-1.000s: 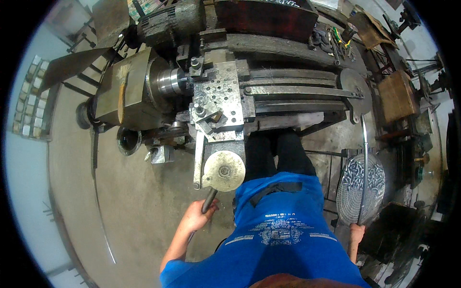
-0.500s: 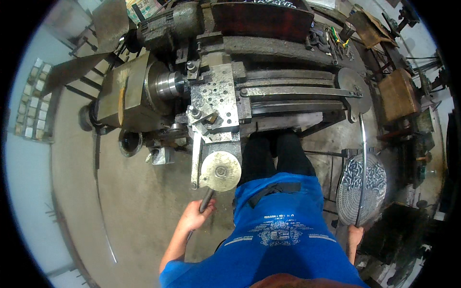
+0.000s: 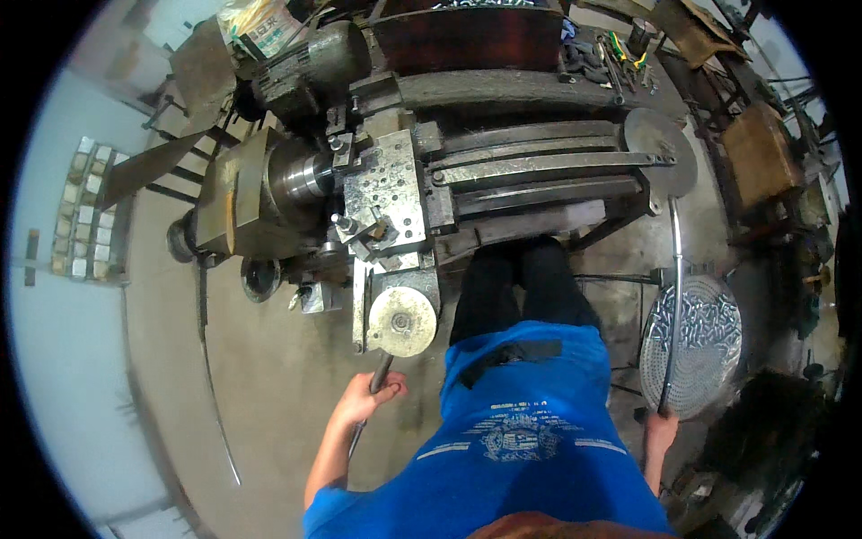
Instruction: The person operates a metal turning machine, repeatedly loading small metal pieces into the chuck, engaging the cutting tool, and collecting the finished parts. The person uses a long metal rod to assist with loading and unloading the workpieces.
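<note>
My left hand (image 3: pixel 366 398) is wrapped round a dark lever handle (image 3: pixel 381 370). That lever runs up to a pale round disc (image 3: pixel 402 322) at the near end of the lathe's cross slide. A drilled metal block (image 3: pixel 384 193) with clamped tools sits on the slide, close to the round chuck (image 3: pixel 303 174). On the far right, my right hand (image 3: pixel 661 429) closes round the lower end of a long steel rod (image 3: pixel 676 260). The rod's top meets a grey disc (image 3: pixel 663 148), joined to the carriage by a flat link bar (image 3: pixel 548 165).
Behind the rod hangs a perforated round tray (image 3: pixel 660 359) of small metal pieces. A wooden-handled brush (image 3: pixel 231 211) lies on the headstock (image 3: pixel 211 193). A dark red bin (image 3: pixel 467 40) of parts and some tools (image 3: pixel 620 67) are at the back. Small boxes (image 3: pixel 85 211) line the left wall.
The whole view has shifted and tilted a little. Both hands keep their grips, and the right hand with the rod's lower end appears slightly farther left against the tray.
</note>
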The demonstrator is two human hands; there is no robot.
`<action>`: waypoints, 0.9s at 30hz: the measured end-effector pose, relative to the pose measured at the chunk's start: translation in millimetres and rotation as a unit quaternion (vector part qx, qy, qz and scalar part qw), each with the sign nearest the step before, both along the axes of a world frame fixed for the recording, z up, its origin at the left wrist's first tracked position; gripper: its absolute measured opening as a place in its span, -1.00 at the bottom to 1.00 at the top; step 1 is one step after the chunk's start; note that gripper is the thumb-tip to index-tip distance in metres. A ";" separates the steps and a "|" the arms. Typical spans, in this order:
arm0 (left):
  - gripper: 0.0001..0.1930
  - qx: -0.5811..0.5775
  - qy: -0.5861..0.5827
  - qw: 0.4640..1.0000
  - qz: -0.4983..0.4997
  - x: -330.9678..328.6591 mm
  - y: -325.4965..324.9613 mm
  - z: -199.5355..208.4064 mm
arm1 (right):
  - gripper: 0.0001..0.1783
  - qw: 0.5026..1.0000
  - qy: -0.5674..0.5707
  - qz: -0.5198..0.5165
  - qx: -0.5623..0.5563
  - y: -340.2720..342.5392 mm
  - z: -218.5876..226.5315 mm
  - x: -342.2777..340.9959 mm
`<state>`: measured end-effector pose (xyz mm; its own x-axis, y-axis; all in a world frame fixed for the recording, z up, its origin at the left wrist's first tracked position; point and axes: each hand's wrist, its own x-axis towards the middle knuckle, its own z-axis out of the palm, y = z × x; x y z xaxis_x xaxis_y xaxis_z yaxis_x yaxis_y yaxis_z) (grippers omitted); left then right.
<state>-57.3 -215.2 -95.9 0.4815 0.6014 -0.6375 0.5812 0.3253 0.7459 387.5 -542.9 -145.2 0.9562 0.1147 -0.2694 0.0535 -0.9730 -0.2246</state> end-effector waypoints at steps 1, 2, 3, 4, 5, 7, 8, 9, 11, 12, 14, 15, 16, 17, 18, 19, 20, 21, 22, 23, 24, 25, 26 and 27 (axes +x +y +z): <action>-0.76 0.011 0.021 1.000 -0.010 3.5 1.8 3.0 | -0.31 0.995 -0.018 0.044 0.086 12.0 -2.3 10.2; -0.75 0.021 0.042 0.999 -0.019 6.1 3.0 5.7 | -0.27 0.992 -0.072 0.067 0.076 24.9 -19.3 28.8; -0.74 0.021 0.042 0.999 -0.022 6.3 2.4 6.2 | -0.23 0.986 -0.124 0.093 0.066 40.8 -35.7 48.7; -0.73 0.025 0.043 0.998 -0.024 4.5 4.0 3.2 | -0.22 0.985 -0.134 0.094 0.062 71.2 -29.7 57.9; -0.72 0.028 0.044 0.998 -0.025 2.7 5.4 1.8 | -0.21 0.983 -0.143 0.095 0.058 102.9 -20.3 64.5; -0.70 0.030 0.069 0.997 -0.011 1.3 0.7 -0.2 | -0.20 0.978 -0.164 0.130 0.017 127.7 -11.0 91.2; -0.70 0.033 0.082 0.996 -0.003 1.3 -0.4 -0.7 | -0.21 0.972 -0.173 0.156 -0.012 127.2 -17.3 120.3; -0.71 0.046 0.101 0.994 -0.002 -0.7 0.2 -1.4 | -0.21 0.966 -0.181 0.178 -0.042 126.5 -23.2 146.8; -0.73 0.070 0.131 0.989 0.003 -3.2 -1.1 -8.9 | -0.29 0.956 -0.228 0.173 -0.067 125.1 -19.2 202.8; -0.68 0.037 0.137 0.990 -0.016 3.9 1.5 0.8 | -0.35 0.957 -0.192 0.208 -0.067 128.8 -6.3 221.7; -0.67 0.029 0.114 0.993 -0.021 1.5 0.5 0.8 | -0.42 0.935 -0.246 0.230 -0.107 116.6 -33.1 294.9; -0.66 0.028 0.099 0.994 -0.024 -1.6 0.9 -3.2 | -0.48 0.921 -0.277 0.232 -0.143 116.2 -45.0 335.3; -0.75 0.029 0.103 0.994 0.006 -5.0 -3.9 -7.4 | -0.50 0.918 -0.253 0.253 -0.170 138.9 -33.6 352.9; -0.75 0.021 0.091 0.996 0.011 -5.2 -0.6 -8.8 | -0.53 0.922 -0.247 0.234 -0.183 145.2 -35.0 389.4; -0.75 0.014 0.083 0.996 0.021 -3.8 -2.4 -7.2 | -0.54 0.906 -0.264 0.245 -0.223 166.7 -30.2 409.5; -0.75 0.006 0.067 0.997 0.031 -2.8 -2.5 -8.8 | -0.55 0.886 -0.286 0.253 -0.263 193.0 -16.9 426.8; -0.74 0.006 0.075 0.997 0.024 -4.4 -3.0 -9.3 | -0.57 0.879 -0.309 0.244 -0.270 216.1 -9.4 435.7; -0.73 0.009 0.082 0.996 0.016 -5.3 -0.7 -10.0 | -0.59 0.873 -0.331 0.232 -0.274 237.1 -6.6 444.1; -0.72 0.012 0.093 0.996 0.002 -2.3 3.7 -6.0 | -0.61 0.868 -0.349 0.216 -0.280 246.9 -10.4 455.4; -0.71 0.024 0.113 0.993 -0.007 1.3 7.1 -0.4 | -0.61 0.869 -0.356 0.203 -0.278 250.2 -15.8 462.3; -0.70 0.032 0.134 0.990 -0.010 7.6 6.5 10.5 | -0.60 0.868 -0.363 0.196 -0.278 253.4 -25.1 467.3; -0.68 0.030 0.147 0.989 -0.006 9.5 0.5 14.1 | -0.59 0.859 -0.378 0.197 -0.283 264.8 -20.9 467.3; -0.68 -0.004 0.084 0.996 -0.012 3.1 12.8 10.3 | -0.57 0.862 -0.406 0.174 -0.249 247.6 -28.0 483.2; -0.68 -0.037 0.033 0.999 -0.008 -3.1 15.8 12.1 | -0.53 0.846 -0.444 0.174 -0.240 244.8 -36.3 475.2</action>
<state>-60.3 -199.4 -83.7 0.4469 0.5438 -0.7103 0.6339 0.3678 0.6804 862.8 -298.1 -181.5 0.7373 0.5112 0.4417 0.2952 -0.8318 0.4700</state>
